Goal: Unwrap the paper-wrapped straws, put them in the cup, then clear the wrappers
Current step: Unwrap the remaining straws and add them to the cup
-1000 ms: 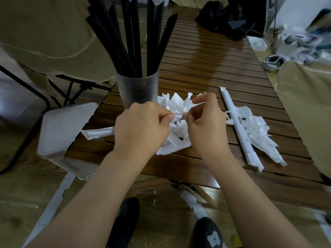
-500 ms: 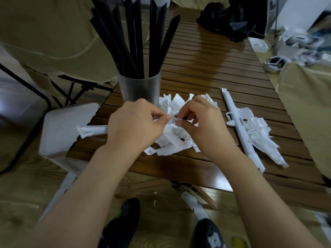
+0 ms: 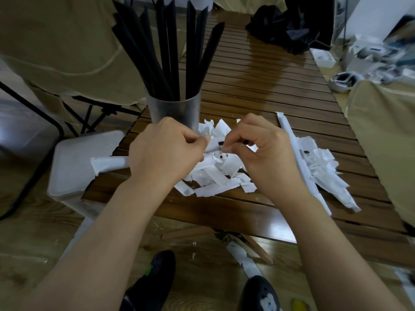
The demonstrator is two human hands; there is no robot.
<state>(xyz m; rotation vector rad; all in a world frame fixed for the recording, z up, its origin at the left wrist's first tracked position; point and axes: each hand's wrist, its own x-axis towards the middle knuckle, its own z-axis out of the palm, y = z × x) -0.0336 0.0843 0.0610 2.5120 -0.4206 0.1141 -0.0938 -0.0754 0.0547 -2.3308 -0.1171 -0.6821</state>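
head view | left hand (image 3: 165, 151) grips wrapped straw (image 3: 107, 163), its paper end jutting past the table's (image 3: 258, 90) left edge | right hand (image 3: 262, 151) pinches the torn wrapper end, black straw showing between the hands | both above wrapper pile (image 3: 215, 176) near front edge | cup (image 3: 173, 108) of black straws just behind left hand

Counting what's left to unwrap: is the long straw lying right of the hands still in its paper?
Still wrapped. The straw beside the right hand is white paper along all of its visible length; no black shows, unlike the bare black straws in the cup.
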